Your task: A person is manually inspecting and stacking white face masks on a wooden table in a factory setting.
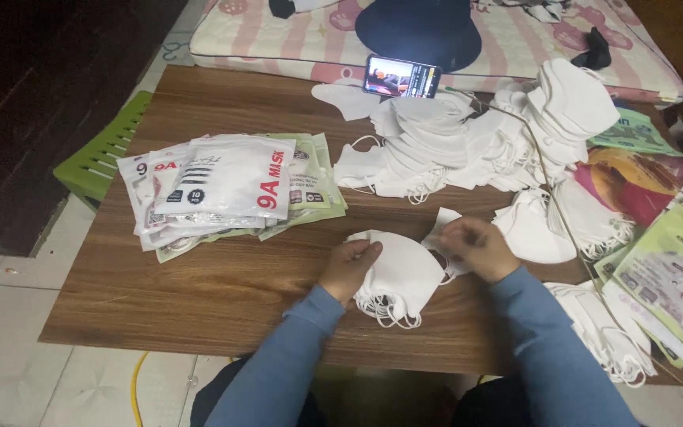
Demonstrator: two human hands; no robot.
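Note:
My left hand [348, 267] grips the left edge of a small stack of white face masks [399, 274] lying on the wooden table [199, 292], their ear loops hanging toward me. My right hand [476, 247] pinches the right side of the same stack, with one mask flap [440, 224] sticking up beyond the fingers. Both sleeves are blue.
A pile of sealed mask packets [227, 190] lies to the left. Large heaps of loose white masks [476, 134] cover the back and right of the table, beside empty green packets [673, 277]. A lit phone [401, 77] leans at the far edge. A green stool [100, 158] stands at left.

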